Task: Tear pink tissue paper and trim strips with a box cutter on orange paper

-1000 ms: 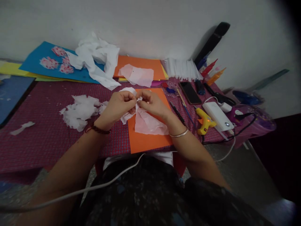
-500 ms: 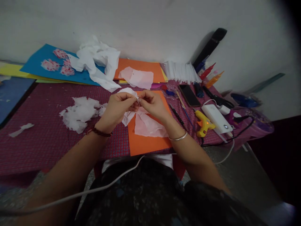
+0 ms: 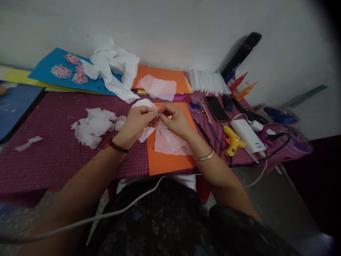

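My left hand (image 3: 137, 122) and my right hand (image 3: 174, 121) meet above the orange sheet (image 3: 170, 164), fingertips pinched together. Between them is a small twisted bit of white tissue paper (image 3: 157, 114); both hands grip it. Behind and beneath my left hand lies a larger piece of white tissue (image 3: 144, 103), partly hidden by the fingers. A pale pink tissue sheet (image 3: 170, 141) rests on the orange sheet below my right hand. To the left of my left hand sits a crumpled heap of white tissue (image 3: 93, 127).
Along the wall are a blue sheet (image 3: 44, 73) with pink-speckled tufts, loose white tissue (image 3: 112, 65) and white sticks (image 3: 206, 82). On the right lie a phone (image 3: 216, 108), a paintbrush (image 3: 213, 126), a yellow glue gun (image 3: 233, 141) and a white power strip (image 3: 247, 135) with cables.
The whole view has shifted slightly, so the table's things appear a little further right. Both hands keep their pinch on the tissue, with only small finger movement.
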### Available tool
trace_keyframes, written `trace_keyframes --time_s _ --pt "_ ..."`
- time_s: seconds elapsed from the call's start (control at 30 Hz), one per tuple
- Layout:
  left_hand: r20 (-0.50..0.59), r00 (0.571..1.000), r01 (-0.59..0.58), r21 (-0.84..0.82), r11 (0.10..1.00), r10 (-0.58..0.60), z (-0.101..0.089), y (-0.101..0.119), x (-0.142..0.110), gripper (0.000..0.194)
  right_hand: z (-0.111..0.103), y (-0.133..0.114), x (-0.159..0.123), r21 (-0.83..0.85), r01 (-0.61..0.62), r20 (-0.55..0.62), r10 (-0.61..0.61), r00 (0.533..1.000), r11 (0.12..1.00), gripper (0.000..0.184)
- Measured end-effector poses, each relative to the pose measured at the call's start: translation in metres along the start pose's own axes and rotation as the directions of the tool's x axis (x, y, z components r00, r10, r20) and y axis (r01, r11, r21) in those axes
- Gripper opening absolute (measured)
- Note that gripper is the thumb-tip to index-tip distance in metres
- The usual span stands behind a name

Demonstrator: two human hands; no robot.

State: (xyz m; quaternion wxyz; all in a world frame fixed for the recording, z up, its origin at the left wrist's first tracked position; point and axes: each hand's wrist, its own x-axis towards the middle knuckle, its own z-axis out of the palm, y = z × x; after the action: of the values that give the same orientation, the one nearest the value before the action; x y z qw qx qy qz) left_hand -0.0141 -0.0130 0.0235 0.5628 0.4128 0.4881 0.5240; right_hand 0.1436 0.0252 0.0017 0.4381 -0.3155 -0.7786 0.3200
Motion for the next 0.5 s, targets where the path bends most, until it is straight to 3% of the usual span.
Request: trace_keyframes --time_s 0.23,0.5 --pt "0.069 0.997 0.024 -0.043 0.999 -0.021 -0.0025 0.0005 -0.0006 0.010 0.0002 -0.0028 0.0011 0.045 -0.078 -0.011 0.078 0.997 0.996 0.011" --pt "0.010 1.000 0.024 -0.035 0.999 -0.024 0.0004 -0.0016 0.0011 0.012 0.0010 0.0026 0.0022 0.080 -0.078 -0.011 0.079 0.997 0.994 0.009"
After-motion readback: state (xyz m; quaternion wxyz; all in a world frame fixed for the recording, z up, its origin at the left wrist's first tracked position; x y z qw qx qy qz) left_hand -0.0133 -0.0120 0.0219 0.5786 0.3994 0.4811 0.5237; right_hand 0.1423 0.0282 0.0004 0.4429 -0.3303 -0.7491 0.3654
